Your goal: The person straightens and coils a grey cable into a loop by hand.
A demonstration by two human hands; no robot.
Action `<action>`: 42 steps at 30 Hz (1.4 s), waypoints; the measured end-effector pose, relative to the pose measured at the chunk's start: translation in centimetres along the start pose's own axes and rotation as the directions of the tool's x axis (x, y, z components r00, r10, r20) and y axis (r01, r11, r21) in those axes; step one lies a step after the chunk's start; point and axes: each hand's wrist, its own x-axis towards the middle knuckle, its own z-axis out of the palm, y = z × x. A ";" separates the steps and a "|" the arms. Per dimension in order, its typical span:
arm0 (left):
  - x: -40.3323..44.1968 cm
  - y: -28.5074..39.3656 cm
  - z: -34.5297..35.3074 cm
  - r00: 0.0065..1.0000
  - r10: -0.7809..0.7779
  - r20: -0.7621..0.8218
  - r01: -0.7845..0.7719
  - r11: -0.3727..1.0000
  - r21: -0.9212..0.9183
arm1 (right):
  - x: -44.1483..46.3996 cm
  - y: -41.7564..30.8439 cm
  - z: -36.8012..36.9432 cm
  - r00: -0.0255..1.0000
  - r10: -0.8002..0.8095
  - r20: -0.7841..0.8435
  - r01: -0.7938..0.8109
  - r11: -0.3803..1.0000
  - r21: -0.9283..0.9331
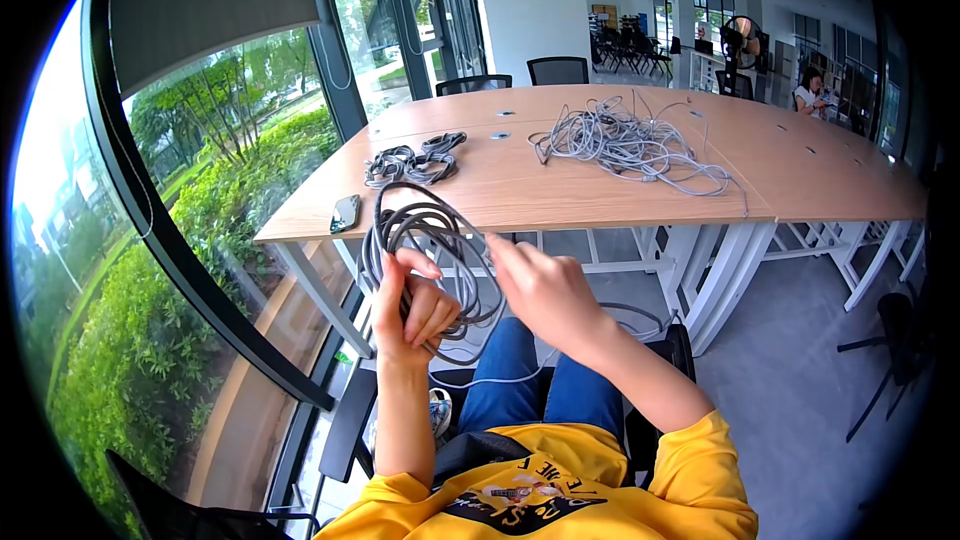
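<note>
A looped grey cable (425, 220) hangs in my left hand (415, 305), whose fingers are wrapped round the lower left of the coils. To the right of the loops, my right hand (545, 290) pinches a strand of the same cable. A loose length of it runs down across my lap and off to the right. On the wooden table (480, 205) beyond my hands lie some bundled cables (415, 162) at the left and a large tangle of grey cables (635, 145) further right.
A phone (345, 213) lies near the table's left front edge. Black chairs (558, 70) stand behind the table. Tall windows (250, 130) line the left side. A fan (743, 45) and a seated person (812, 95) are at the back right.
</note>
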 end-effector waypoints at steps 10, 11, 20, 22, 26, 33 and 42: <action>-0.2 1.1 0.0 0.967 0.256 0.011 -0.255 0.965 -0.061 | -1.5 0.7 0.9 0.960 0.091 0.266 -0.157 0.958 0.240; -0.1 1.4 0.5 0.954 0.293 -0.067 -0.292 0.956 0.034 | -1.5 0.6 0.9 0.940 0.201 0.276 -0.305 0.855 0.420; 0.5 3.6 0.4 0.875 0.440 -0.202 -0.476 0.858 -0.192 | -4.3 3.6 1.7 0.894 0.221 0.390 -0.388 0.817 0.426; 0.4 4.0 -0.2 0.869 0.441 -0.223 -0.490 0.826 -0.279 | -4.6 3.9 1.7 0.923 0.294 0.250 -0.369 0.862 0.348; 0.2 2.9 0.4 0.877 0.388 -0.285 -0.393 0.919 0.040 | -3.4 3.3 0.1 0.993 0.117 -0.023 -0.115 0.992 0.059; 0.2 -0.3 1.0 0.997 0.053 -0.062 -0.036 0.965 0.260 | -2.9 0.8 0.7 0.961 -0.027 0.275 0.115 0.944 -0.310; 1.1 -1.7 2.7 0.955 -0.037 -0.294 0.221 0.750 0.624 | -3.1 0.2 -0.1 0.890 -0.083 0.449 0.075 0.997 0.037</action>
